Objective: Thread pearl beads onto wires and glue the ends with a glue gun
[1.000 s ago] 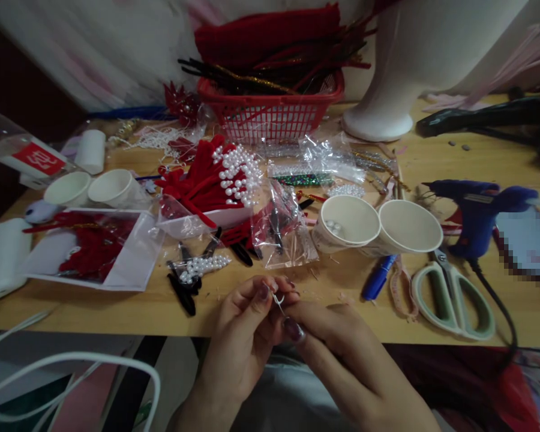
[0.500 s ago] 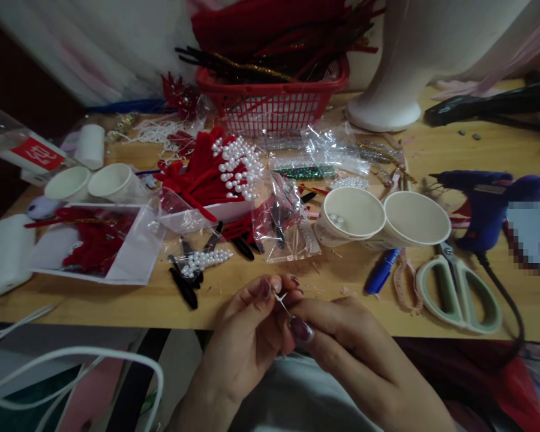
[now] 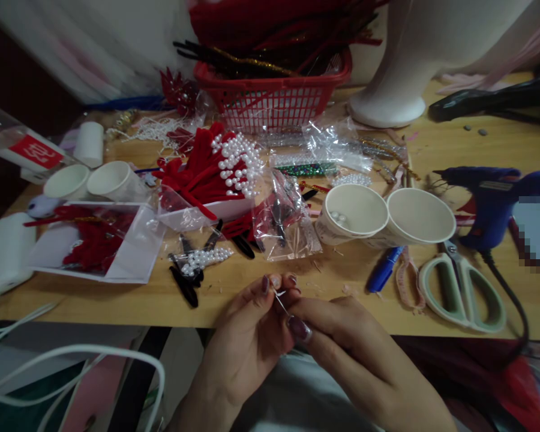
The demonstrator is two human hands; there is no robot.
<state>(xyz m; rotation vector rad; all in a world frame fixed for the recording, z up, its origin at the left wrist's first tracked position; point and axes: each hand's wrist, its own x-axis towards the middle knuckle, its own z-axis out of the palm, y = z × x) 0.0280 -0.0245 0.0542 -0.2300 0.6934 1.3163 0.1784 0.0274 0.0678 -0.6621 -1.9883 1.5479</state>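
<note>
Pinching a thin silver wire (image 3: 279,301) between fingertips, both hands meet at the table's (image 3: 252,300) near edge, w/ a bare strip of wood just ahead of them. Left hand (image 3: 247,342) curls in, thumb & forefinger closed on the wire's upper end; right hand (image 3: 342,348) grips its lower end. Beyond the strip: pearl hair clips (image 3: 193,267), plastic bags, two paper cups (image 3: 387,216). Scissors (image 3: 461,288) lie well to the right.

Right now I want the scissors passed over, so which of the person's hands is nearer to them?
Right. The right hand lies left of the scissors, near the table edge; the left hand is farther left, beyond it.
</note>
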